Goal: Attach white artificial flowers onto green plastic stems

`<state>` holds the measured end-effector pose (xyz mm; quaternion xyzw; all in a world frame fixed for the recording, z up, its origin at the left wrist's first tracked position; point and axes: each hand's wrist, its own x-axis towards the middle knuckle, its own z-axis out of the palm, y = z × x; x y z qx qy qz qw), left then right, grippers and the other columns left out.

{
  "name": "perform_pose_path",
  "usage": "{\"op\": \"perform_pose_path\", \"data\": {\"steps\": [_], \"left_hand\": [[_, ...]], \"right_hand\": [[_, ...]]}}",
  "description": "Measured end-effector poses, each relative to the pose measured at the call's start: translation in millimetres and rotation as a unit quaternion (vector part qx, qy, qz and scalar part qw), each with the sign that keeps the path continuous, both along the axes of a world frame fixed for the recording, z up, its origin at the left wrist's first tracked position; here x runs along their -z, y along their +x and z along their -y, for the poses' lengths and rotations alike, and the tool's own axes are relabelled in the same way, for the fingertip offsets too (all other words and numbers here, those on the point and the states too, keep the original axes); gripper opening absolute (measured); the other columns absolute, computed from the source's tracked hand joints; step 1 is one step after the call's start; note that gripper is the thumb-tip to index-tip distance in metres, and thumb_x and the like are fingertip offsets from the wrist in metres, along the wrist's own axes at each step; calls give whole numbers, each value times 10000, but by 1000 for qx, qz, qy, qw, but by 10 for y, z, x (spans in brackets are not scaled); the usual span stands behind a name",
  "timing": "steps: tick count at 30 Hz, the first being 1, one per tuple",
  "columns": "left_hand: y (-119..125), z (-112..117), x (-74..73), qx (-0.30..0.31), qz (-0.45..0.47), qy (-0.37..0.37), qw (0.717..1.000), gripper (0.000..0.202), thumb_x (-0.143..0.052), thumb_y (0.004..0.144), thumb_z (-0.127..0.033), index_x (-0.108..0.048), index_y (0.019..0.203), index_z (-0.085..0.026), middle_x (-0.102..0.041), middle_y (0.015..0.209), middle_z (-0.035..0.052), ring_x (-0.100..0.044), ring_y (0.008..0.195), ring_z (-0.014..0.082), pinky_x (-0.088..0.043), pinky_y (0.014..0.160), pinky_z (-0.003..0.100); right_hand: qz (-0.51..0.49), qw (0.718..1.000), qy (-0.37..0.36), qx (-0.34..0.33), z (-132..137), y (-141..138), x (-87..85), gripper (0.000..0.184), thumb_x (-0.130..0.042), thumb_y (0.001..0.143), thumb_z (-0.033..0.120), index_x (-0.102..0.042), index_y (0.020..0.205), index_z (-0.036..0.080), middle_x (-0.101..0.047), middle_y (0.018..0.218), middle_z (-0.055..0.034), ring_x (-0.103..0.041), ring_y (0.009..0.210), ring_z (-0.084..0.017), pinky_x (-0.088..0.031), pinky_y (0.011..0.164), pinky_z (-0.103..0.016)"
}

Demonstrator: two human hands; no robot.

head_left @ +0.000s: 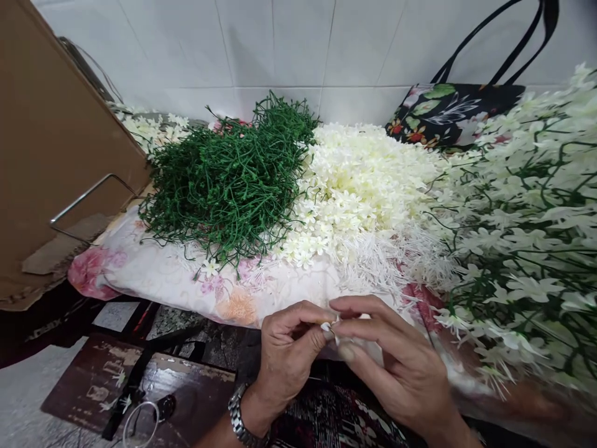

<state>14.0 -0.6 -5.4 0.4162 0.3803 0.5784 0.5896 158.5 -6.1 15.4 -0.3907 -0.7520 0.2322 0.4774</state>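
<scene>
Both hands meet near the front edge of the cloth-covered table. My left hand (291,345), with a metal watch on its wrist, pinches a small white artificial flower (326,326) between thumb and forefinger. From the other side my right hand (396,358) closes its fingertips on the same flower, so most of it is hidden. Beyond them lies a heap of white artificial flowers (368,180). Left of that is a tangled pile of green plastic stems (228,180). Thin white filaments (373,264) lie just past my right hand.
Assembled white flowers on green stems (527,224) crowd the right side. A black floral handbag (452,115) stands against the tiled wall (280,50). At left rises a cardboard box (60,143) beside a metal wire handle (88,198). Below is a worn brown board (186,389).
</scene>
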Motion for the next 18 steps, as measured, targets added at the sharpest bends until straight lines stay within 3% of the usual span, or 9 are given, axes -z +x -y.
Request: {"op": "perform_pose_path", "data": {"steps": [3, 8, 14, 16, 18], "left_hand": [[8, 10, -61, -20, -38, 10, 999, 34, -679, 726, -167, -702, 702, -173, -646, 595, 0, -578, 518, 103, -465, 504, 188], [17, 44, -124, -53, -164, 53, 984, 87, -597, 735, -94, -659, 723, -155, -642, 607, 10, -557, 542, 102, -438, 507, 179], [-4, -5, -190, -4, -237, 117, 964, 162, -538, 763, -69, -679, 741, -145, -682, 620, 40, -589, 522, 116, -451, 489, 190], [-42, -39, -220, 8, -268, 163, 950, 202, -508, 779, -52, -690, 784, -139, -700, 648, 59, -616, 549, 132, -477, 520, 209], [-132, -93, -255, -17, -318, 226, 921, 230, -483, 789, -37, -687, 833, -135, -707, 691, 80, -640, 614, 157, -501, 571, 238]], "right_hand": [[47, 998, 29, 23, -4, 11, -20, 317, -583, 819, 191, -558, 1134, 156, -644, 1002, -90, -634, 898, -148, -554, 782, -229], [53, 998, 31, 22, -55, -6, -27, 98, -534, 860, 163, -601, 926, 190, -631, 790, -30, -634, 713, -101, -532, 631, -142], [35, 999, -8, 6, -107, 26, 5, 45, -555, 855, 201, -593, 841, 222, -611, 728, -1, -633, 658, -103, -529, 563, -139], [27, 999, 4, 25, -137, 41, 39, 53, -550, 853, 208, -592, 826, 225, -609, 709, 4, -630, 632, -104, -524, 540, -140], [36, 998, 29, 45, -170, 70, 88, 59, -548, 846, 209, -595, 816, 226, -613, 703, 3, -631, 617, -111, -520, 530, -150]]}}
